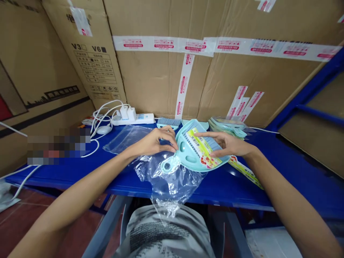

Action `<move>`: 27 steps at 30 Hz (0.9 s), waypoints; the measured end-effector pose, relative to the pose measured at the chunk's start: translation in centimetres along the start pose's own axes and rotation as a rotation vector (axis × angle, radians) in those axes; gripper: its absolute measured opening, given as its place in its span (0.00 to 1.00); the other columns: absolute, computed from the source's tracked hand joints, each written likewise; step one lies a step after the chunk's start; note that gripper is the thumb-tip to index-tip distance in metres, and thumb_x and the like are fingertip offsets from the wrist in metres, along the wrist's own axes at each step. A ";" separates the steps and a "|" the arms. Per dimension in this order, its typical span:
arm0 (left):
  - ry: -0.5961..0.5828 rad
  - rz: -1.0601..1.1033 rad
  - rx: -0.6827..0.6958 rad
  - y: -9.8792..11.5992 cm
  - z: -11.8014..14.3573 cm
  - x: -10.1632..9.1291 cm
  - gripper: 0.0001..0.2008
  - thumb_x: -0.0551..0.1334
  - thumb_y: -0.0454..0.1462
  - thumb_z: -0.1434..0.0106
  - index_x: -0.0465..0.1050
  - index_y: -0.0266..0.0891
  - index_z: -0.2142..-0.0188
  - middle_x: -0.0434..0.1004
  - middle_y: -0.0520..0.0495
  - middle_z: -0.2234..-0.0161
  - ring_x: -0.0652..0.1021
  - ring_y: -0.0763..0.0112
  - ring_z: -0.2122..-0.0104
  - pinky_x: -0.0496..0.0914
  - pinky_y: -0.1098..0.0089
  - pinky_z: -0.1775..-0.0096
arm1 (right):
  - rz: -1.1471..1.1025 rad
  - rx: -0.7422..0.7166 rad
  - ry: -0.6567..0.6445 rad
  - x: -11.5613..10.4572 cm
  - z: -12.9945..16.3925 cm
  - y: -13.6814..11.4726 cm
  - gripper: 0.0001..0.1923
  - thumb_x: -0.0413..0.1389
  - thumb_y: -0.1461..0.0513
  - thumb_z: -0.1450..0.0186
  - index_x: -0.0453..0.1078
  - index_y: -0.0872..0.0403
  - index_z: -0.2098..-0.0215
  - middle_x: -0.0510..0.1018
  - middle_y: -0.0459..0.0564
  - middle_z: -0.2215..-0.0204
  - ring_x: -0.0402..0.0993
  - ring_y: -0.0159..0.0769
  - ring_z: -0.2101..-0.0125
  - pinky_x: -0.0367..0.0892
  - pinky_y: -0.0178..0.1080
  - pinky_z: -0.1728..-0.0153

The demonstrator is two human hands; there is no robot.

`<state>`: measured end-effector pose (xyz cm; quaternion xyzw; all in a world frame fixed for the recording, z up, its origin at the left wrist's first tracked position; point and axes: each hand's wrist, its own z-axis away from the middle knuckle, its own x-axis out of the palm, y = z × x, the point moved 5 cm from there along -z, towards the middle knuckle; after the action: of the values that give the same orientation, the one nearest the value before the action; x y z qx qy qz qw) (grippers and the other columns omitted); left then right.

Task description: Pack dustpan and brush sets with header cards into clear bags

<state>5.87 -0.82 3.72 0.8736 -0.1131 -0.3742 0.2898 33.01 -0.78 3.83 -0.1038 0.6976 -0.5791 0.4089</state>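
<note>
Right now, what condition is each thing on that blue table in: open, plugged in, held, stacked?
Left hand: gripping the bag's mouth.
Right hand: pressing the paper label flat on the dustpan.
Dustpan: handle end inside the bag, rest outside.
Clear plastic bag: open, hanging over the table edge.
Power strip: chargers plugged in.
Spare dustpans: stacked.

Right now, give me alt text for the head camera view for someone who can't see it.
Two bare hands hold a light blue dustpan with a paper label at the mouth of a clear plastic bag on a blue table. The left hand grips bag and pan; the right hand rests on the label. Cardboard boxes stand behind.
</note>
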 end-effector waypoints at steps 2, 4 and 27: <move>0.003 0.012 -0.006 -0.1 0.1 0.2 0.03 0.73 0.37 0.34 0.87 0.44 0.60 0.83 0.44 0.65 0.72 0.59 0.53 0.68 0.59 0.47 | -0.015 0.014 -0.037 0.9 -0.6 0.3 0.46 0.75 0.56 0.44 0.69 0.45 0.30 0.82 0.51 0.45 0.81 0.50 0.48 0.80 0.41 0.54; 0.000 0.007 -0.008 -0.3 0.1 0.3 0.04 0.73 0.37 0.35 0.86 0.45 0.59 0.84 0.44 0.63 0.71 0.60 0.52 0.67 0.59 0.46 | -0.048 0.016 -0.063 1.6 -1.0 0.7 0.48 0.77 0.56 0.46 0.70 0.48 0.30 0.85 0.52 0.51 0.82 0.49 0.53 0.81 0.40 0.58; 0.473 0.398 -0.626 -4.7 1.9 -5.2 0.22 0.67 0.53 0.31 0.78 0.37 0.51 0.85 0.41 0.59 0.83 0.61 0.65 0.79 0.65 0.63 | -0.305 -0.143 0.360 0.5 -1.5 1.3 0.54 0.72 0.57 0.38 0.50 0.46 0.22 0.84 0.52 0.59 0.74 0.29 0.84 0.57 0.28 0.93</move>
<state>0.84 4.34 2.90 0.7664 -0.0908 -0.1173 0.6250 32.12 0.39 2.47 -0.1316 0.7746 -0.5926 0.1777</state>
